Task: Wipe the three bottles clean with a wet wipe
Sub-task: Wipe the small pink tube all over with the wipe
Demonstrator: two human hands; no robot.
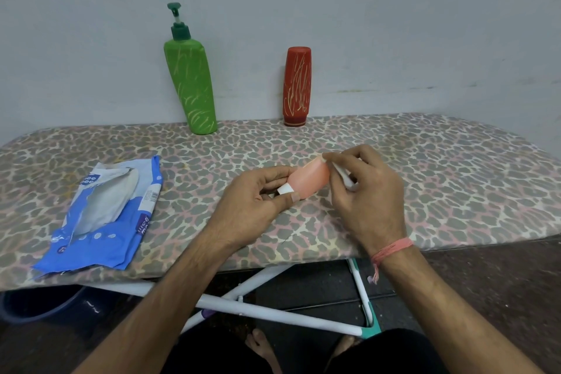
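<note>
Above the tabletop [425,161], the left hand [258,200] grips the pink bottle [309,181] by its cap end while the right hand [364,191] pinches the wipe [344,176] against its base. The green bottle [191,88] and red bottle [297,85] stand by the wall, streaked, seemingly unwiped. A wipes pack [103,215] lies left.

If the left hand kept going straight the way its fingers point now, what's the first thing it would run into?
The left hand, gripping the pink bottle at its white cap end, points right and slightly away, so it would probably meet the right hand, which holds the wet wipe against the bottle's far end. Depth is uncertain.
</note>
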